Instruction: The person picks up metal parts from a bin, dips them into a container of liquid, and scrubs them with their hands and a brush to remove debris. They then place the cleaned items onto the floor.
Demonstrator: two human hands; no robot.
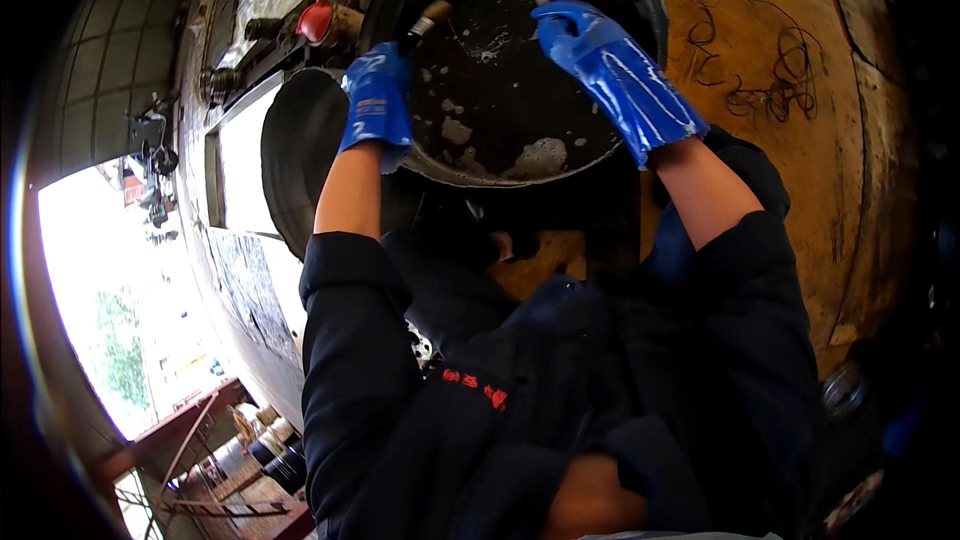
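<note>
A large round black basin (490, 100) with dark liquid and patches of pale foam fills the upper middle of the head view. At its left rim, my left hand (377, 100), in a blue rubber glove, is closed round the dark handle of a brush (430, 18). The brush's tan bristles point up and to the right over the basin. My right hand (590, 40), in a matching wet glove, hovers over the right part of the basin. Its fingers reach left, a small gap shows beside them, and I see nothing held. The undersides of both hands are hidden.
A second dark round tub (300, 150) stands left of the basin. Beyond it lie a red ladle-like scoop (316, 20) and several dirty cylindrical parts. Loops of thin dark wire (785, 75) lie on the yellowish surface at right. A metal-framed structure (235, 470) is at lower left.
</note>
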